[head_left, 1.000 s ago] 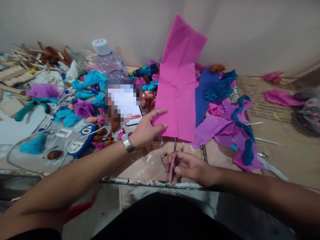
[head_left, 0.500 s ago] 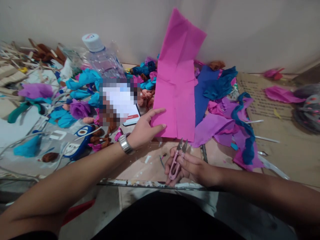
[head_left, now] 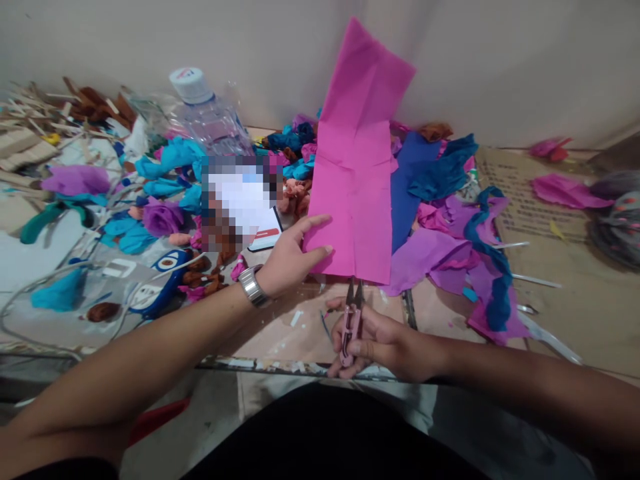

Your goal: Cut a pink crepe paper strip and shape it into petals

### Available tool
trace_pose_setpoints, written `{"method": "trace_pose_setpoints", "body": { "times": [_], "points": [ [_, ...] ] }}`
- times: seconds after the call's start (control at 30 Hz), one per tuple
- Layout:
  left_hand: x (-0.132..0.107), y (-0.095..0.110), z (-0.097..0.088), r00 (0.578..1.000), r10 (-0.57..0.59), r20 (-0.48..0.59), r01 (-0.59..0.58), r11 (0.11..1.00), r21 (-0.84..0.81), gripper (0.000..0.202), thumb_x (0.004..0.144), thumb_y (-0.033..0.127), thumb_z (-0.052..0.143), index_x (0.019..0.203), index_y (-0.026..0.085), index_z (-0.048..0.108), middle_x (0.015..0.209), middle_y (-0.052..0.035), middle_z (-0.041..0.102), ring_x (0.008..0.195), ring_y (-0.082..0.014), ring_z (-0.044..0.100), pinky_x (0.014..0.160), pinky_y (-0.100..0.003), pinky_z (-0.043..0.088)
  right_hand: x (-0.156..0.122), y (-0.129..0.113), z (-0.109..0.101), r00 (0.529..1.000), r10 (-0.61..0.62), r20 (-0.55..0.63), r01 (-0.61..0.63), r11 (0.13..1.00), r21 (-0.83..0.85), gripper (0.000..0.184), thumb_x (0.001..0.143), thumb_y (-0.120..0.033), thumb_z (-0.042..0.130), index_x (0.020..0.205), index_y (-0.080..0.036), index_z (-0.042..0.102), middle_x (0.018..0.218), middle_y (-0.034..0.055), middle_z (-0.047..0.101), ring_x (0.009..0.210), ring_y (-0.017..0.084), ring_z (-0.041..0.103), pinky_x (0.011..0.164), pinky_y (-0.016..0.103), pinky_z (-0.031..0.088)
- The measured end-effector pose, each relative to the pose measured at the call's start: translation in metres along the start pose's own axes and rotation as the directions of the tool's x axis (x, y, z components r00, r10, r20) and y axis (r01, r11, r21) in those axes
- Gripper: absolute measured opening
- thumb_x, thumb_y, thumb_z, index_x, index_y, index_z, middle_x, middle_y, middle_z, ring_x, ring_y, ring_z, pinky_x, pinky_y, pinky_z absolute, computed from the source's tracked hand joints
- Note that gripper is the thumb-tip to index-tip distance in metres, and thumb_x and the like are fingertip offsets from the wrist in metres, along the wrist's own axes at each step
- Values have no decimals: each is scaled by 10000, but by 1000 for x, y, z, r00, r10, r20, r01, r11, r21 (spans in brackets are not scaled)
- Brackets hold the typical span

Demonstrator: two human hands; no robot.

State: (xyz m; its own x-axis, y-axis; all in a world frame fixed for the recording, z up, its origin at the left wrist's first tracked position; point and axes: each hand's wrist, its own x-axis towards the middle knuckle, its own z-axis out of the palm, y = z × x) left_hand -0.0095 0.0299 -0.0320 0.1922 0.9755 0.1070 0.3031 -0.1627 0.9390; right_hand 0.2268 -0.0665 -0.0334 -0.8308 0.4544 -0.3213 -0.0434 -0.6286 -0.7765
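A long, creased sheet of pink crepe paper (head_left: 356, 193) lies over the table with its far end propped up against the wall. My left hand (head_left: 290, 260) grips its lower left edge, thumb and forefinger on top and the other fingers hidden below. In my right hand (head_left: 373, 340) are thread snips (head_left: 350, 327) with pink handles, their blades parted and pointing up. The blade tips are at the sheet's near edge, by the centre crease; whether the paper is between them I cannot tell.
Left of the sheet are a phone (head_left: 265, 237), a plastic bottle (head_left: 210, 123) and several crepe flowers (head_left: 163, 215). Purple crepe scraps (head_left: 430, 257) and a flattened cardboard piece (head_left: 530, 233) lie right. Green-handled pliers (head_left: 43, 221) and cables are further left.
The thread snips have turned more upright and shifted slightly left, and their tips now meet the sheet's near edge. My right thumb has slid down the handles. My left hand keeps its hold.
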Motion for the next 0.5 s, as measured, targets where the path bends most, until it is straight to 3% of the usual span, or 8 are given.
{"method": "trace_pose_setpoints", "body": {
  "times": [0.17,0.3,0.5],
  "points": [
    [0,-1,0,1000,2,-4,-2,1000,-19,589,836,266,775,1407,194,653,1517,-110,623,1423,-291,569,1284,-506,380,0,-2,0,999,9,50,-8,1000,-14,425,1015,-514,662,1223,-220,437,1021,19,642,1017,203,789,837,296,620],
    [0,-1,1,1000,-7,16,7,999,-32,594,831,266,779,1406,191,654,1523,-111,618,1437,-295,558,1288,-512,371,-1,-1,-1,998,-16,55,15,1000,19,421,1031,-593,585,1134,-213,437,975,52,719,943,193,792,784,295,602],
    [0,-3,1,1000,-8,29,9,999,-36,618,815,269,793,1411,186,651,1519,-122,621,1433,-306,564,1280,-535,376,-1,-2,-1,998,-31,54,28,998,49,413,1001,-540,676,1082,-212,439,976,80,772,874,194,791,783,315,565]
  ]
}}
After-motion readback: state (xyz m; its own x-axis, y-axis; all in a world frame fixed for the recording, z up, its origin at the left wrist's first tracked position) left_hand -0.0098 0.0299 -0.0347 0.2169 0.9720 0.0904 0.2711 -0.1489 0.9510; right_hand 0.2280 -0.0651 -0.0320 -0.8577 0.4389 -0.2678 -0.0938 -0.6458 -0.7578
